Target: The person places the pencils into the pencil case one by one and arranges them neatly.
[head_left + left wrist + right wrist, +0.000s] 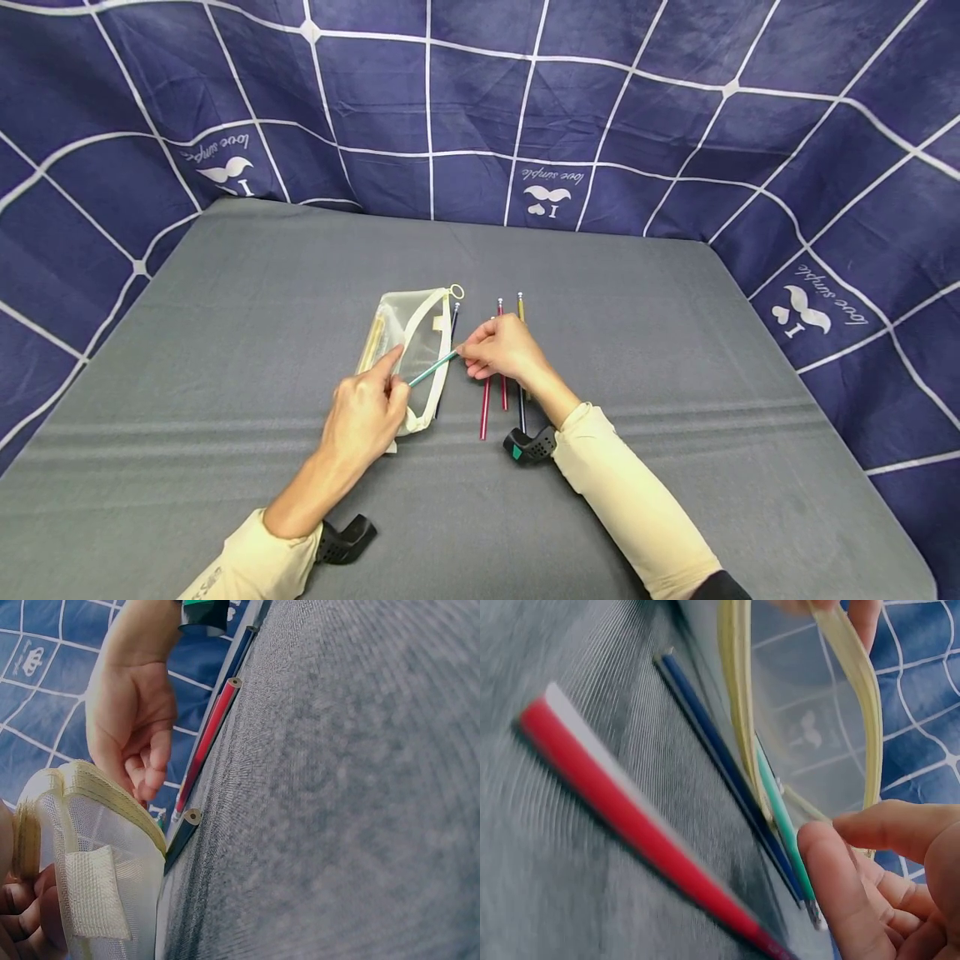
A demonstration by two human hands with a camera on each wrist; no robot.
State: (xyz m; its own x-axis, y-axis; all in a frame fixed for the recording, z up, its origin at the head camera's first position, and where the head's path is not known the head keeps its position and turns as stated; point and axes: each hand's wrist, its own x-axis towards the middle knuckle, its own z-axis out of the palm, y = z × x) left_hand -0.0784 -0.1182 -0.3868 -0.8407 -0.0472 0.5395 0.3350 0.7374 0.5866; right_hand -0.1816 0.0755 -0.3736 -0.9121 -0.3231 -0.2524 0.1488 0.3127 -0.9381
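My left hand (366,412) grips the zip edge of a see-through mesh pencil pouch (386,312) with pale yellow trim, and the pouch's mouth gapes toward the right. My right hand (504,348) pinches a teal-green pencil (435,367) near its eraser end, between thumb and forefinger. That pencil slants leftward across the zip edge, its far part within the opening. Beside the pouch a dark blue pencil (720,765) lies on the table. Red pencils (485,410), another dark blue pencil (522,412) and a yellow-topped pencil (521,307) lie under and around my right hand.
Yellowish pencil-like sticks (371,342) show through the pouch's left side. A ring pull (457,292) hangs at its far corner. Grey cloth covers the table (637,333), with a blue white-lined curtain (480,100) behind. Black wrist devices (347,540) sit on both wrists.
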